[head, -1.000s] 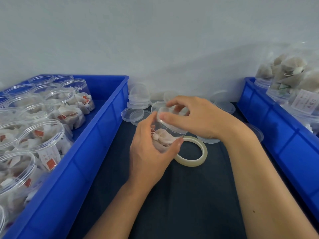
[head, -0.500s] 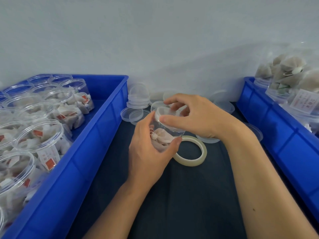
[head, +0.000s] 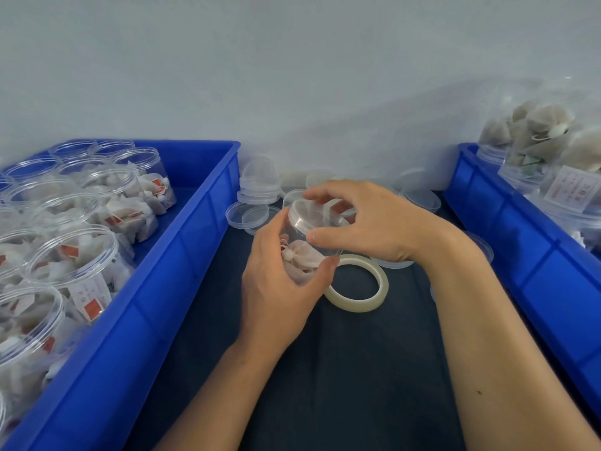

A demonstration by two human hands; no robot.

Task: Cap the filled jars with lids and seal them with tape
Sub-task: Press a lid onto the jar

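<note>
- The right hand point(head: 370, 222) curls its fingers point(head: 325, 190) over a clear lid point(head: 307, 218), thumb on the near rim and the other fingertips on the far rim, holding it on the mouth of a jar.
- The left hand point(head: 276, 281) wraps round the clear jar point(head: 305, 252) from the near side, thumb along its right wall, the other fingers round the left; the jar is tilted, its mouth leaning away from the person.
- Inside the jar lie pale tea bags, one with a bit of red at its tag.
- The jar is held above the dark surface point(head: 341, 369), between the two bins.
- Just beside the left thumb, a roll of clear tape point(head: 356, 283) lies flat on the surface.
- Behind the hands, against the wall, loose lids point(head: 258, 190) sit stacked and scattered.
- On the left a blue bin point(head: 156, 304) holds open jars filled with tea bags point(head: 71, 255), none with a lid on.
- On the right a second blue bin point(head: 527, 255) holds clear containers and bags of tea bags point(head: 549, 131), one with a white label.
</note>
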